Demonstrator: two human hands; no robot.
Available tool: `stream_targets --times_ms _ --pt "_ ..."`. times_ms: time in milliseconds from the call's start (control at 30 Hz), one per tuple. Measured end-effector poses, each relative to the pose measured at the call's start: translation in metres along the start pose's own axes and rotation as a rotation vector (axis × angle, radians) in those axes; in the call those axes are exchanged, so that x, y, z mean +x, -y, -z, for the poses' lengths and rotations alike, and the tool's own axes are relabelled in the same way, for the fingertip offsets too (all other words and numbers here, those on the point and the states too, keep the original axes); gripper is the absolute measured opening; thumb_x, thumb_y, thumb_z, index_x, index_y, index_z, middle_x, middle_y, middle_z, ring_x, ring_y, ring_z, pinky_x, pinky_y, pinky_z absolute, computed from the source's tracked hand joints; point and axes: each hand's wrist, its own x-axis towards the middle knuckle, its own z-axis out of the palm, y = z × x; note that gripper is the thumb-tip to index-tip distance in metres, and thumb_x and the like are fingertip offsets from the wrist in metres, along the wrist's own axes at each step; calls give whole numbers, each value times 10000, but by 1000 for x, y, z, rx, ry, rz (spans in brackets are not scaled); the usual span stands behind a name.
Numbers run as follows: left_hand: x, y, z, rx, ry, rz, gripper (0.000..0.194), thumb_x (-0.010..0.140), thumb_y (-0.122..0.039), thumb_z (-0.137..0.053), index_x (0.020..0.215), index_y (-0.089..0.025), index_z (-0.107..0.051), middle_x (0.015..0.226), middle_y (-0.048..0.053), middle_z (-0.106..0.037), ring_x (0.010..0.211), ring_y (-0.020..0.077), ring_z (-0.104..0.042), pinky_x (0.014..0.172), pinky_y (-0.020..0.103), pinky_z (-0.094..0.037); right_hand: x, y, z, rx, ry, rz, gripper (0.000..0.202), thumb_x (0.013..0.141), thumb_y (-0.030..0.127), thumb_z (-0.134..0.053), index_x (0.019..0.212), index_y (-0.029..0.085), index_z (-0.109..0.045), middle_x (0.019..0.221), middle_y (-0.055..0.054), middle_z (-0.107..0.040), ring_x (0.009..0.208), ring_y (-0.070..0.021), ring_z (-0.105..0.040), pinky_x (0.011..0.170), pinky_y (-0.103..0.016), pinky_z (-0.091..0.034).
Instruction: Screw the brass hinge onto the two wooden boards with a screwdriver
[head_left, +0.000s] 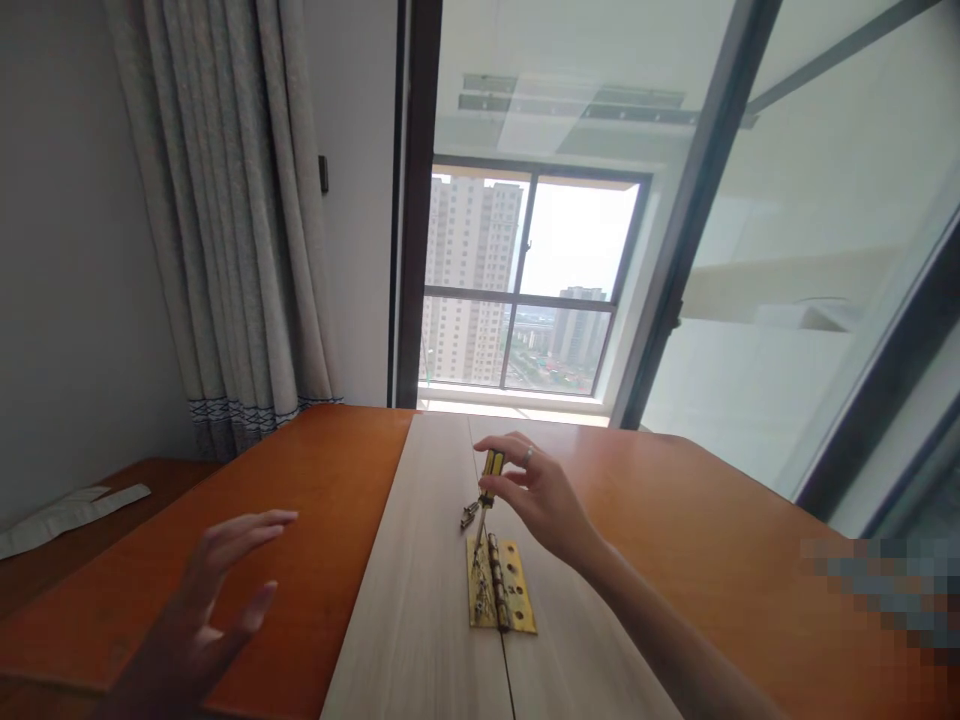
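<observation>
A brass hinge [520, 590] lies opened flat across the seam between two pale wooden boards [420, 560]. My right hand [529, 480] grips the yellow and black handle of a screwdriver [493, 466] from above. The screwdriver's shaft points down to the upper part of the hinge's left leaf; whether its tip sits in a screw is too small to tell. Several screws [469, 515] lie on the boards just beyond the hinge. On the left, my left hand [225, 590] hovers over the orange table with its fingers apart, holding nothing.
The orange table [300, 480] extends on both sides of the boards. A grey curtain [240, 200] hangs at the left behind it. A white strip [75, 515] lies on a lower brown surface at the far left. Beyond the table are glass doors and a window [517, 298].
</observation>
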Motion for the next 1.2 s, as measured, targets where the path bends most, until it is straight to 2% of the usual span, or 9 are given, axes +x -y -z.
stream_targets --times_ms 67,167,333,400,533,667,867,1067,1200 --pt "29 -32 -33 -238 53 -183 449 858 -548 -485 1257 -358 -564 1270 27 -612 1172 316 -527 964 448 -466 4 -8 2 89 27 -46 318 835 278 -675 1153 259 -674 1047 -60 -647 905 -201 -643 772 -362 -602" --pt "61 -86 -79 -462 243 -314 471 899 -597 -434 1206 -278 -595 1177 85 -638 1046 275 -578 898 402 -485 8 -17 4 278 69 -99 404 864 280 -651 1263 240 -609 994 -60 -696 897 -214 -693 839 -418 -576" --pt "73 -139 -128 -751 381 -350 512 942 -623 -352 1061 -233 -662 983 80 -673 919 244 -610 839 366 -495 8 -21 2 434 156 -38 388 904 290 -610 1284 240 -555 1019 -65 -690 897 -202 -684 789 -368 -564" --pt "72 -145 -137 -775 379 -356 470 935 -593 -418 826 -220 -681 876 72 -668 877 240 -610 826 352 -492 8 -21 1 418 156 -30 362 921 261 -578 1280 244 -541 973 -55 -692 873 -191 -674 748 -339 -557" --pt "71 -142 -146 -783 356 -366 438 914 -559 -493 699 -217 -661 763 56 -654 823 236 -613 795 337 -488 9 -21 -1 292 143 27 391 869 149 -597 1241 271 -576 1057 -48 -674 965 -192 -643 845 -347 -522" --pt "72 -138 -148 -740 342 -352 359 897 -498 -556 746 -197 -680 783 43 -661 788 212 -614 737 295 -482 10 -27 -7 167 13 87 532 722 83 -726 1201 300 -646 1107 -29 -615 976 -189 -589 830 -309 -498" --pt "75 -139 -150 -697 373 -398 254 873 -381 -618 733 -170 -633 723 11 -599 724 173 -570 697 251 -447 2 -38 -12 437 -52 -94 626 754 108 -675 1340 295 -559 849 14 -611 749 -146 -618 709 -298 -527" --pt "74 -137 -150 -780 495 -378 215 864 -322 -619 722 -162 -630 762 17 -598 769 174 -559 733 254 -426 -8 -34 -13 398 -54 -15 566 832 117 -597 1357 316 -517 1012 -39 -675 898 -184 -667 810 -355 -541" --pt "73 -134 -155 -767 522 -307 153 821 -297 -641 750 -161 -643 730 -4 -559 719 158 -509 694 246 -400 -12 -40 -21 300 -171 -42 752 690 59 -709 1358 325 -490 1082 -28 -633 914 -176 -627 798 -311 -524"
